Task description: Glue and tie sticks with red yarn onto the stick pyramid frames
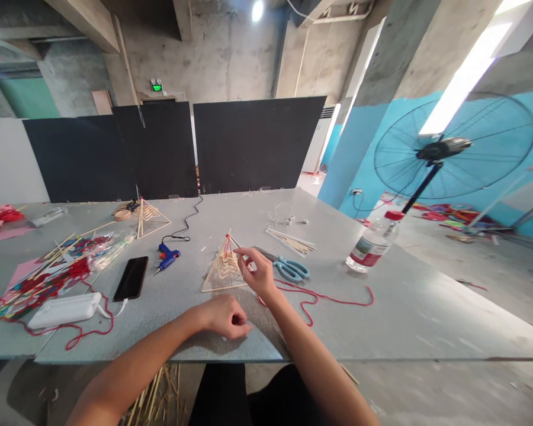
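L hand (225, 316) sits nearest the cam, at 6 o'clock on the grey table (426, 307), curled into a loose fist, knuckles down on the surface; can't tell if anything's pinched inside. R hand (258, 271) is just past it, toward 12, fingers closed in a pinch on the side of the stick pyramid (222, 266), w/ red yarn (324, 297) trailing from under the wrist out to 3 o'clock. Pyramid stands upright at table centre, red wrap at its tip. Blue-handled scissors (288, 267) lie just beside R hand at 2 o'clock, loose sticks (291, 241) behind them. Water bottle (373, 242) further at 2. Blue glue gun (166, 258) and black phone (131, 278) at 10 o'clock, well apart from both hands. Second pyramid (148, 217) at 11.
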A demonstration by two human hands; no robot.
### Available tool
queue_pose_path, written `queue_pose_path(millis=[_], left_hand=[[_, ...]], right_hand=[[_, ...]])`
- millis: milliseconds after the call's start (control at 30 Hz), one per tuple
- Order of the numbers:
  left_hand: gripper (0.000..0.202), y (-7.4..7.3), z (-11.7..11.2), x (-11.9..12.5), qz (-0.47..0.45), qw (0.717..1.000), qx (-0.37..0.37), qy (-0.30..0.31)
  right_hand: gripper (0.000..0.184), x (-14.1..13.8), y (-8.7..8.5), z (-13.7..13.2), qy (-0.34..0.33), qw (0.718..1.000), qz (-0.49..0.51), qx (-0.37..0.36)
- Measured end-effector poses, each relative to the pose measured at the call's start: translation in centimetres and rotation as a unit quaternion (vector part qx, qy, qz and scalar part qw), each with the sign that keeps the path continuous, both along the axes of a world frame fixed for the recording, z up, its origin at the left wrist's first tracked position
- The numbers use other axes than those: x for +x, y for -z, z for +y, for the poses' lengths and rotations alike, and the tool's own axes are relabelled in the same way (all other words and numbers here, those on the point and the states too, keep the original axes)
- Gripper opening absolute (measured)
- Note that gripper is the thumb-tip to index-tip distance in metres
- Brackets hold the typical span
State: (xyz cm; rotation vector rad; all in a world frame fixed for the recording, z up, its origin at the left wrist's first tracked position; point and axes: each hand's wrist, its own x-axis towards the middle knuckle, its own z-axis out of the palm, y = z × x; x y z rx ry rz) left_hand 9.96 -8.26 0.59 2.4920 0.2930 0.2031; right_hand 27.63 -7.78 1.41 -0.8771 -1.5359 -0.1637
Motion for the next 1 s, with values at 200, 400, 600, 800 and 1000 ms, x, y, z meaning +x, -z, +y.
queue_pose_path(millis=[200,400,600,800,1000], left_hand=[[0.041,-0.3,0.2,0.2,-0.023,0.999,0.006,-0.04],[0.047,-0.4,0.6,0.5,-0.084,0.989,-0.006,-0.119],[0.041,-0.8,1.0,0.5,-0.139,0.975,-0.04,-0.169],[0.026,-0.7,1.0,0.5,-0.183,0.967,-0.029,-0.174],[0.015,-0.6,1.0,0.6,-0.207,0.963,-0.01,-0.172]], right_hand=[[0.019,0.0,0.0,0.0,0.013,1.0,0.027,0.003],[0.021,0.1,0.2,0.4,0.001,1.0,0.023,-0.007],[0.02,0.4,0.8,1.0,0.0,0.998,0.02,-0.065],[0.019,0.2,0.5,0.6,0.009,0.999,0.021,-0.034],[0.018,0.0,0.4,0.3,-0.001,0.999,0.042,-0.012]])
